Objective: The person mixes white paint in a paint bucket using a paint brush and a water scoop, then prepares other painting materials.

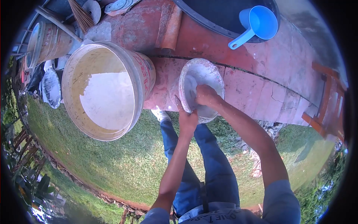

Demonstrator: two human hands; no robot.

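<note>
A small round tub (220,76), crusted with white, stands tilted toward me on the red tiled ledge. My left hand (187,117) grips its near-left rim, thumb and fingers on either side of the wall. Inside the tub is my right hand (206,95), its fingers curled in and pointing down near whitish material; whatever they hold, if anything, is hidden. Just left of the tub, a large bucket (143,74) contains white powder or paste (110,99).
A blue dipper (264,24) rests on the rim of a dark basin (209,23) at the top. Another bucket (52,43) and a twig broom (80,16) are at upper left. A wooden chair (325,108) stands at right, grass (112,164) below the ledge (257,99).
</note>
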